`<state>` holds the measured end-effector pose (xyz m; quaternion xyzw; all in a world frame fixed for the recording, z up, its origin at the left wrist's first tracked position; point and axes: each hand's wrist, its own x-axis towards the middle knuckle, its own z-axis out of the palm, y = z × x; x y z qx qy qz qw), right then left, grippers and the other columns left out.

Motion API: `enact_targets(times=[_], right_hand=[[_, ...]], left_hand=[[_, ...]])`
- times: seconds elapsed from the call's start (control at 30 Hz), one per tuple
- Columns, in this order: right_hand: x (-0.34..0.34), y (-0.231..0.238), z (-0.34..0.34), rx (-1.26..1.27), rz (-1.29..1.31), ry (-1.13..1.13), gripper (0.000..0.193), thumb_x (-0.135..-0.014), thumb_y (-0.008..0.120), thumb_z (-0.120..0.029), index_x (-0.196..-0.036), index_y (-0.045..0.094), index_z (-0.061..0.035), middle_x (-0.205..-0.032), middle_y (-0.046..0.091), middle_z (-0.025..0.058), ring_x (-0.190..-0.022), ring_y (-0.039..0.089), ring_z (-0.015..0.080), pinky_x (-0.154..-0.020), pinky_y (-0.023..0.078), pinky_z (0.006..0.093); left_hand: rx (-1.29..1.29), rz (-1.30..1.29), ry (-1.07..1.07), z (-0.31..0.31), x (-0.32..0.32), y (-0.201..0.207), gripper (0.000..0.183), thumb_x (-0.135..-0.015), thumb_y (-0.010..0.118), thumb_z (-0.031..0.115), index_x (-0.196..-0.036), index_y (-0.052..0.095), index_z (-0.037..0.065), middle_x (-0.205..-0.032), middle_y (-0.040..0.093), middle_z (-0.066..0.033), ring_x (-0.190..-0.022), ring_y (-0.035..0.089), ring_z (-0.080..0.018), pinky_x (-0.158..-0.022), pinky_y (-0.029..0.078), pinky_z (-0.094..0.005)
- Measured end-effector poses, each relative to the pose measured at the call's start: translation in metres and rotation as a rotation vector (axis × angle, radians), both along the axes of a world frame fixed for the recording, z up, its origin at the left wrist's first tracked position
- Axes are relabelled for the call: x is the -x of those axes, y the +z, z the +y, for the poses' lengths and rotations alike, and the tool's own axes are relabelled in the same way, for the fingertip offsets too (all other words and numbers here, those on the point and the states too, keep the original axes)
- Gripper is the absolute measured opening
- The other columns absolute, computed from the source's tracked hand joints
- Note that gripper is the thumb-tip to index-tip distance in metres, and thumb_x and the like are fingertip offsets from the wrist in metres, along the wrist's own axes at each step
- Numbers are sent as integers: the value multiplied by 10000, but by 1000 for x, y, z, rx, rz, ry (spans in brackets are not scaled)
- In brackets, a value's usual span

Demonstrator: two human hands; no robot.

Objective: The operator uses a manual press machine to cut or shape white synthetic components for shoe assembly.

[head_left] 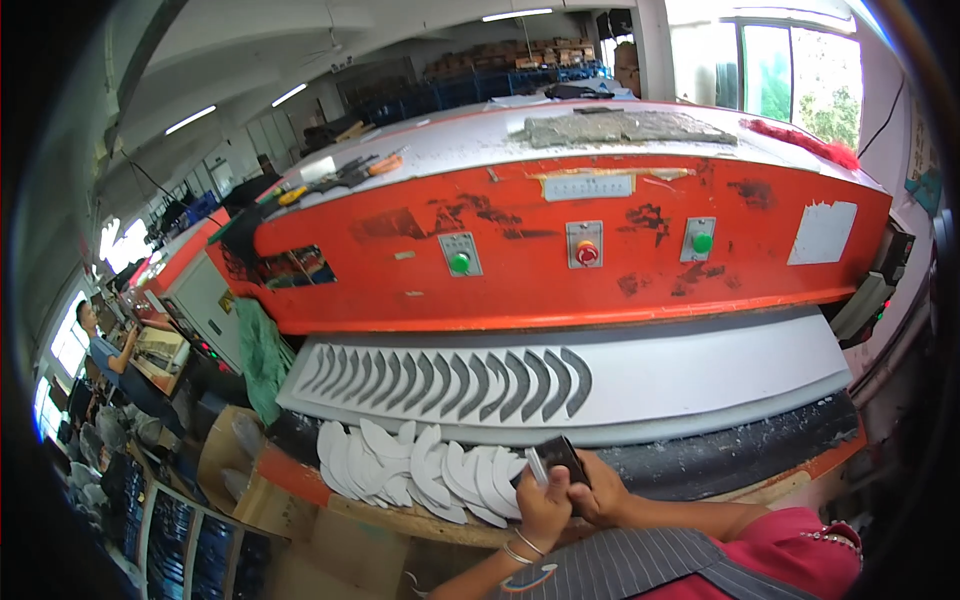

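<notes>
My left hand [545, 512] and my right hand [603, 490] are together at the front edge of the machine, both closed around a dark block-like piece [564, 457]. A pale, shiny strip shows along its left side; its exact kind I cannot make out. Left of my hands lies a heap of white crescent-shaped pieces [430, 470], some overlapping. Beyond them, a white sheet [700, 380] on the machine's bed carries a row of several dark grey crescents [440, 385], reaching from its left end to about the middle.
Above the bed rises a red machine front [520, 270] with green buttons [460, 262] and a red knob [587, 254]. Tools [345, 175] and a grey slab [630, 128] lie on its top. A cardboard box [225, 460] stands lower left. A person [125, 365] works farther left.
</notes>
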<state>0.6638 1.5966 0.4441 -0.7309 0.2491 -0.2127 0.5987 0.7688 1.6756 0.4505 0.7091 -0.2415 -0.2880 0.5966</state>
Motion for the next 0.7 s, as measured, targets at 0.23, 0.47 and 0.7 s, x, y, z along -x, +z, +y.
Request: enact_targets(times=[0.23,0.47,0.7], right_hand=[[14,-13,-19,-502,332,-205,376,-1014,393,-346,-985,566,-13,-730,577,54,-647,560,135,-622,469,287],[5,-7,-54,-1076,31,-444,482,-1001,371,-464,-983,558,-21,-662,589,93,-533,604,207,-548,522,319],[23,-39,-146,-285,422,-128,425,-927,585,-405,-1092,577,-13,-704,612,77,-601,600,160,-551,467,291]], left_hand=[[-260,-49,-95,17,8,-13,331,-972,513,254,-829,656,-8,-684,639,-173,-650,645,-335,-583,464,-396],[-200,-55,20,22,-3,-20,376,-988,475,281,-786,643,11,-632,598,-84,-589,578,-188,-583,451,-332],[-688,-456,-32,48,-101,-38,448,-889,634,323,-1079,553,-75,-958,595,-228,-872,565,-301,-794,442,-417]])
